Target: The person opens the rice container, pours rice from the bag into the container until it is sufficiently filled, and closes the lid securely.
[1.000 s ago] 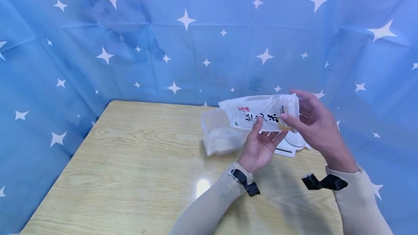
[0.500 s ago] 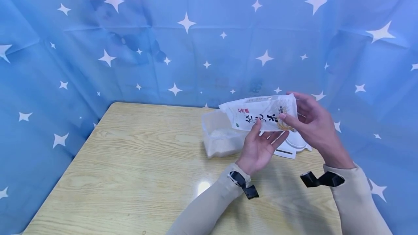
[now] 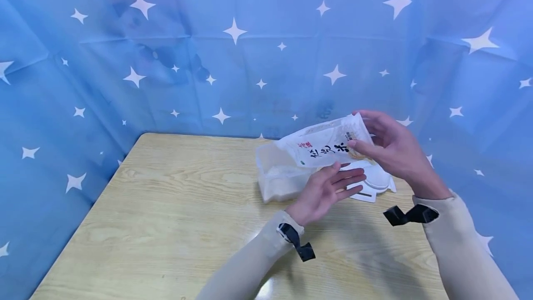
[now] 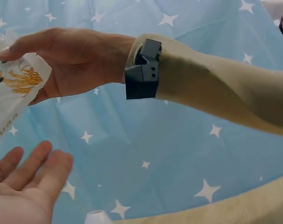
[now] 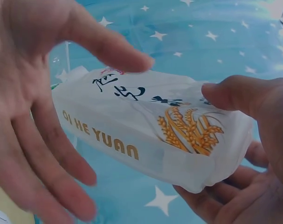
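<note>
A white rice bag with dark lettering and golden rice ears is held tilted, its left end lower and over a translucent container. My right hand grips the bag's right end, thumb on the printed face and fingers behind. Below the bag, my left hand has its fingers spread and extended; in the left wrist view a gap shows between those fingers and the bag. White rice lies inside the container. The bag's lower end partly covers the container's rim, and its mouth is not clearly visible.
Behind the hands, a white lid-like piece with a round part and a dark slot lies on the wooden table. A blue curtain with white stars hangs along the table's back and left edges.
My left hand has let go of the bag and moved down and left, fingers opening out. My right hand has shifted slightly left and up, tilting the bag's right end higher.
</note>
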Available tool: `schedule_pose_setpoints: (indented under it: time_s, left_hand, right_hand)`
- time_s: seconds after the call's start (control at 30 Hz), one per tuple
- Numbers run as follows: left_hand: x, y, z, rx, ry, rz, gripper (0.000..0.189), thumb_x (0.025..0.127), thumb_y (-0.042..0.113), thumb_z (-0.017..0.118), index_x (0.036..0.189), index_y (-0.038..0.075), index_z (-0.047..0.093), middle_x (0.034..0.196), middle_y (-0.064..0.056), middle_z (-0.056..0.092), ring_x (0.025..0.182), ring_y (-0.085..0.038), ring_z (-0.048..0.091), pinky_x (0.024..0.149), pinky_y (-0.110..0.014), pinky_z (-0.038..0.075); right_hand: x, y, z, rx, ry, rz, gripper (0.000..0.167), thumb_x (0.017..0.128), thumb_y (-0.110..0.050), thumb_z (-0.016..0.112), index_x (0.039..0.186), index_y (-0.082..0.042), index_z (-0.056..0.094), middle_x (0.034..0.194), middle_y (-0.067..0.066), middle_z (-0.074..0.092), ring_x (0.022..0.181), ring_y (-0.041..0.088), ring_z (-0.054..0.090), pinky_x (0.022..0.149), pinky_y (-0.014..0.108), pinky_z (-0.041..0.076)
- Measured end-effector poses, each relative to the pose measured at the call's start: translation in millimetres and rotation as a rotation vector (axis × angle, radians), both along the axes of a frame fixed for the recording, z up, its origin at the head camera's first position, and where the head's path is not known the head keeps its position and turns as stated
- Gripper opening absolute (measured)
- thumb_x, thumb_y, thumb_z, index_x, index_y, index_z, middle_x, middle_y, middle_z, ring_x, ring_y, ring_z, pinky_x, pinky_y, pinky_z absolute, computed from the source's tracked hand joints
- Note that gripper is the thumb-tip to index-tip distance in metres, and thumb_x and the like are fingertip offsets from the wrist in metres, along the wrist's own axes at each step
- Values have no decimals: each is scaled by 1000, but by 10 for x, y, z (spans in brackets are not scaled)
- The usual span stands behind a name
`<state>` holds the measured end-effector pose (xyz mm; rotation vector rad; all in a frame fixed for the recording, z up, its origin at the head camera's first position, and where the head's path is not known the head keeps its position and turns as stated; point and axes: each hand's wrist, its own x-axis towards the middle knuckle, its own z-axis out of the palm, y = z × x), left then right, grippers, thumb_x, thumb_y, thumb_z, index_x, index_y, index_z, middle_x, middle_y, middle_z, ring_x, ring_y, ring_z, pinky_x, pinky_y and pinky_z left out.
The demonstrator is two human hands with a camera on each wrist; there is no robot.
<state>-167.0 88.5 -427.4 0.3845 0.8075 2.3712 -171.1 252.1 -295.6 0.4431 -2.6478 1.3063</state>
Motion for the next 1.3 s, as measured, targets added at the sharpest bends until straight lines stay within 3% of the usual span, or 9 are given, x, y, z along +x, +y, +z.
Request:
schedule_pose_setpoints:
  time_s: [0.1, 0.3, 0.43, 0.63, 0.77, 1.0, 1.17, 1.3]
  left_hand:
    - [10, -93, 17, -41, 53, -25, 36, 104, 31, 56, 134, 11, 57, 149, -28, 53, 139, -38, 54, 116, -51, 47]
    - [29, -279, 104, -145, 203, -108, 45, 106, 22, 51, 144, 0, 49, 149, -33, 50, 142, -43, 48, 114, -51, 50]
    - [46, -403, 176, -221, 295, -164, 50, 107, 21, 48, 149, -5, 43, 150, -36, 47, 142, -45, 48, 112, -49, 52]
    - [54, -612, 263, -276, 414, -141, 48, 105, 20, 54, 147, -2, 46, 147, -33, 52, 139, -45, 51, 113, -51, 51]
    - [54, -767, 374, -341, 525, -93, 43, 105, 15, 57, 144, 0, 51, 143, -32, 54, 136, -49, 52, 111, -52, 52]
    - [46, -1057, 609, -418, 735, 66, 41, 100, 5, 64, 137, -8, 55, 135, -33, 59, 127, -47, 59, 103, -41, 59]
    - [8, -1256, 753, -437, 794, 200, 40, 96, 9, 70, 131, -8, 60, 130, -30, 63, 122, -39, 64, 103, -44, 59]
    - [-44, -1388, 839, -461, 793, 354, 37, 93, 6, 73, 126, -7, 62, 125, -28, 66, 116, -34, 67, 99, -45, 60]
  right_hand:
    - [-24, -8, 45, 25, 20, 30, 61, 92, -13, 78, 147, -23, 53, 130, 9, 69, 97, -3, 70, 79, 14, 58]
    - [-56, -14, 133, 47, 22, 80, 60, 92, -11, 77, 147, -22, 54, 127, -3, 68, 99, -1, 70, 81, 14, 58]
    - [-65, -17, 188, 64, 2, 84, 61, 91, -15, 79, 146, -26, 54, 129, 2, 69, 99, 0, 70, 80, 16, 59]
    - [-94, -40, 258, 99, -19, 109, 62, 91, -19, 80, 147, -28, 55, 132, 8, 69, 101, 2, 71, 83, 14, 57]
    - [-119, -61, 304, 125, -24, 122, 62, 90, -21, 81, 146, -28, 56, 130, 6, 69, 102, 5, 71, 85, 14, 55]
    - [-168, -111, 397, 192, -30, 133, 64, 89, -25, 82, 147, -30, 55, 129, 3, 71, 110, 21, 71, 87, 13, 51]
    - [-218, -157, 459, 221, -28, 152, 65, 88, -25, 83, 146, -29, 56, 130, 2, 71, 112, 26, 71, 88, 21, 51]
    - [-257, -197, 512, 254, -38, 158, 62, 88, -28, 83, 144, -31, 57, 130, 0, 70, 114, 27, 70, 89, 35, 53]
